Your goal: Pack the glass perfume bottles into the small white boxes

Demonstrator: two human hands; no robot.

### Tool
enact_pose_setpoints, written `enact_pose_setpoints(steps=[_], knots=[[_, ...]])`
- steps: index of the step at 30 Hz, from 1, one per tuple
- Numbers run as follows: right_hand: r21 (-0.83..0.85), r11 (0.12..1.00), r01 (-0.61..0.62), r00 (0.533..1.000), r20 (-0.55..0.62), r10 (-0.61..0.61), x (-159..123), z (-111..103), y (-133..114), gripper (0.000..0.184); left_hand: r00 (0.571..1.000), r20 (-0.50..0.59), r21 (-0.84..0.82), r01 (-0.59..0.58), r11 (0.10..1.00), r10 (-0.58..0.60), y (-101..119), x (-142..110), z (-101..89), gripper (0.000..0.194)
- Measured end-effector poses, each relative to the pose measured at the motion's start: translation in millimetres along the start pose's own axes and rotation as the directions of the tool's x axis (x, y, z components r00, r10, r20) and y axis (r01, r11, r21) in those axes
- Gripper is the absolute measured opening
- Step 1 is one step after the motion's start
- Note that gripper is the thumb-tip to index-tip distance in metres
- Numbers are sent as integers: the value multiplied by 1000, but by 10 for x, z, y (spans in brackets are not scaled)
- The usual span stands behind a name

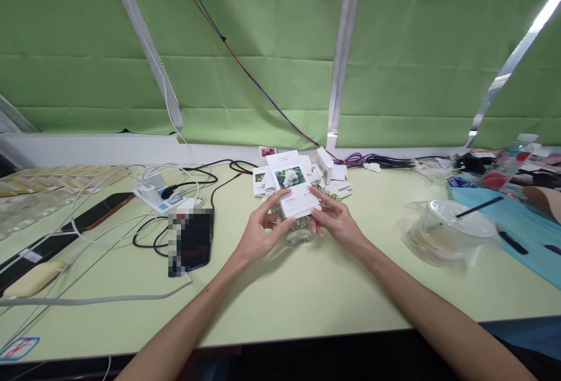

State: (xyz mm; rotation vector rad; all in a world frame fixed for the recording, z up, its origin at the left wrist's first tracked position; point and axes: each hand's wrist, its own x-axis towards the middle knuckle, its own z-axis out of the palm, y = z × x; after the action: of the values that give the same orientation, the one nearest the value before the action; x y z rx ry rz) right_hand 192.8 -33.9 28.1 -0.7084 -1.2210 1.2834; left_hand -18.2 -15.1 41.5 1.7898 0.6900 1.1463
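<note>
Between my two hands is a small white paper box [301, 203] with a white flower picture and printed text, its top flap standing up. My left hand [262, 230] pinches its left side, thumb near the lower corner. On the right edge, my right hand [336, 223] is closed with thumb and fingers. Just below and behind the box sits a clear glass jar [300, 236], partly hidden by it. A pile of small white boxes [325, 166] and cards lies behind, with some glass pieces among them, too covered to make out.
At left are a phone [195, 241], a power strip [164, 197] and tangled cables. A lidded plastic bowl [456, 226] with a dark straw stands at right, beside a light blue cloth [526, 235] and a bottle [511, 162]. Green blinds [272, 77] hang behind the table.
</note>
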Motion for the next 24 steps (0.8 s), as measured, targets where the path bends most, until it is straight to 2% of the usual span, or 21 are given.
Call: enact_pose_setpoints(steps=[9,16,19,24], knots=[[-60,998,20,1000,-19,-21,-5,-22,4,76,1000,-4,26,13,1000,-13,31,-4,12,57],[-167,980,108,993,-21,-113,-35,6,7,64,999,-32,73,28,997,-25,-4,2,18,67],[-207,967,147,988,-23,-155,-50,33,-8,60,998,-49,43,48,998,-46,-5,10,34,65],[-196,972,128,990,-29,-137,-53,42,-16,74,997,-51,-29,61,998,-62,28,19,49,61]])
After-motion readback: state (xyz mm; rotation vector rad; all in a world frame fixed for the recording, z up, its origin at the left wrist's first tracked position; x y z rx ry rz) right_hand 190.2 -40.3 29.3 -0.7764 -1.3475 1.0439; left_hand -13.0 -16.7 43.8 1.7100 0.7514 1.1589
